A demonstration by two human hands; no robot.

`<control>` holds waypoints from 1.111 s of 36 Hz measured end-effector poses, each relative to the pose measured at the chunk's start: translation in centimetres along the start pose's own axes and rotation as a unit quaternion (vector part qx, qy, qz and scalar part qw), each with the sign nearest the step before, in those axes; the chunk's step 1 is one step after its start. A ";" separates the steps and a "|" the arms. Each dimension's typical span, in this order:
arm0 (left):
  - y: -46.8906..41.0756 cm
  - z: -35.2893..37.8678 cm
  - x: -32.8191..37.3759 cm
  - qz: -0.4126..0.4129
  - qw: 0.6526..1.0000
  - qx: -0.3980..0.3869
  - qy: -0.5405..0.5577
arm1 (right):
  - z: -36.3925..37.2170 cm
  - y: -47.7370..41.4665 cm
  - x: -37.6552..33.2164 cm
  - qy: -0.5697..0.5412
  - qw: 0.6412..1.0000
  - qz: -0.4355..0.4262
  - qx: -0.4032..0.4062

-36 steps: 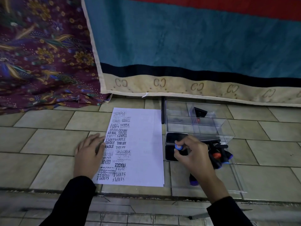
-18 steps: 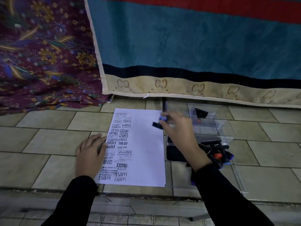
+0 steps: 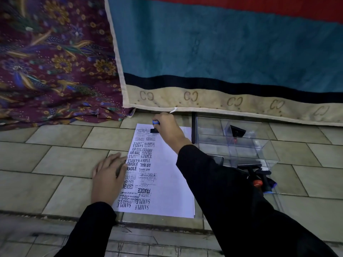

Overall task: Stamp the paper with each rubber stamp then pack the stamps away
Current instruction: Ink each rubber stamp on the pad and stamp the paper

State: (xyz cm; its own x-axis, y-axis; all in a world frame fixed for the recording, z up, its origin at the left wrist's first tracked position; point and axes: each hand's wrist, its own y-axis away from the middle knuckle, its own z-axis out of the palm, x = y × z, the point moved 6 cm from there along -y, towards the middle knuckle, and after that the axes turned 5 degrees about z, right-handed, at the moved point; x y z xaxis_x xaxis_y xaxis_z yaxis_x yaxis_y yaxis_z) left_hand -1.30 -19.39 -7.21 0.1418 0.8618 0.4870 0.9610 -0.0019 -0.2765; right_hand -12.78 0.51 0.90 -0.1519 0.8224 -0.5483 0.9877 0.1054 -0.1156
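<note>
A white paper (image 3: 170, 182) lies on the tiled floor, its left half covered with black stamp prints. My right hand (image 3: 168, 129) grips a rubber stamp with a blue knob (image 3: 155, 125) and holds its black base down on the paper's far edge. My left hand (image 3: 108, 176) rests flat on the paper's left edge with fingers spread. To the right, a pile of several stamps (image 3: 259, 178) with black, red and blue handles lies by a clear plastic box (image 3: 246, 145). An ink pad (image 3: 216, 160) shows partly behind my right sleeve.
A teal, red and black blanket with a cream border (image 3: 222, 62) hangs behind the paper and box. A maroon floral cloth (image 3: 52, 62) lies at the far left. One black stamp (image 3: 236, 131) sits inside the clear box. Tiled floor (image 3: 46, 164) spreads left of the paper.
My right hand carried the blue-knobbed stamp from the ink pad across to the paper's far edge and set it down there. My left hand stayed on the paper's left edge.
</note>
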 end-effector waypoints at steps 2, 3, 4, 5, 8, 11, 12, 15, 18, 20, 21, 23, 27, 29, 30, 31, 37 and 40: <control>0.0 0.0 0.0 -0.002 1.000 -0.002 -0.001 | 0.1 -0.2 -0.1 0.016 1.000 0.001 -0.007; 0.0 0.0 0.0 -0.001 1.000 -0.002 -0.002 | 0.2 -0.3 -0.1 0.022 1.000 0.002 -0.009; 0.0 0.0 0.1 -0.001 1.000 -0.002 -0.002 | 0.2 -0.4 -0.2 0.027 1.000 0.002 -0.012; 0.0 0.0 0.0 0.000 1.000 -0.002 -0.002 | 0.3 -0.5 -0.3 0.034 0.999 0.002 -0.016; -0.1 0.1 0.0 -0.002 1.000 -0.004 -0.007 | 0.5 -0.7 -0.4 0.047 0.998 0.000 -0.028; -0.1 0.1 -0.1 -0.002 1.000 -0.005 -0.009 | 0.8 -0.8 -0.5 0.052 0.998 -0.005 -0.031; -0.1 0.1 -0.1 -0.002 1.000 -0.004 -0.009 | 1.0 -0.9 -0.5 0.055 0.998 -0.007 -0.030; -0.2 0.1 -0.1 0.003 1.000 -0.002 -0.009 | 1.3 -1.1 -0.4 0.053 0.998 -0.011 -0.023; -0.2 0.0 0.0 -0.001 1.000 -0.006 -0.004 | 1.7 -1.3 -0.4 0.049 0.999 -0.009 -0.014; -0.1 -0.1 0.0 -0.004 1.000 -0.009 -0.004 | 2.0 -1.1 -0.3 0.046 0.999 -0.008 -0.012; -0.1 -0.1 0.1 -0.003 1.000 -0.009 -0.004 | 2.2 -1.0 -0.3 0.043 0.999 -0.010 -0.010; -0.1 0.0 0.1 -0.001 1.000 -0.009 -0.005 | 2.3 -0.7 -0.1 0.030 0.999 -0.016 -0.004; 0.0 0.1 0.1 -0.002 1.000 -0.011 -0.007 | 2.4 -0.7 0.2 0.018 1.000 -0.002 0.005; 0.0 0.0 0.2 -0.001 1.000 -0.011 -0.005 | 2.5 -0.9 0.1 0.023 1.000 0.010 0.008; 0.0 0.0 0.2 0.000 1.000 -0.012 -0.005 | 2.5 -0.9 0.0 0.025 1.000 0.012 0.011; -0.1 0.0 0.2 -0.001 1.000 -0.013 -0.005 | 2.5 -0.9 0.0 0.026 0.999 0.013 0.013; 0.0 0.0 0.1 -0.003 1.000 -0.020 -0.011 | 2.1 0.1 -0.3 0.029 0.999 -0.005 0.023; -0.1 -0.1 0.2 0.000 1.000 -0.017 -0.010 | 1.8 0.8 -0.1 0.001 0.999 -0.010 0.035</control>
State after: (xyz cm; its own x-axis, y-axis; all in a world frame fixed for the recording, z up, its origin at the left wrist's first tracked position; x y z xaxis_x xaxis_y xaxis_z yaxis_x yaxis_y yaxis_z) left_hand -1.32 -19.28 -7.04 0.1383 0.8714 0.4707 0.9684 -0.0194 -0.2486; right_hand -12.06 -0.44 -0.61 -0.1713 0.8213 -0.5442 0.9795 0.0826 -0.1836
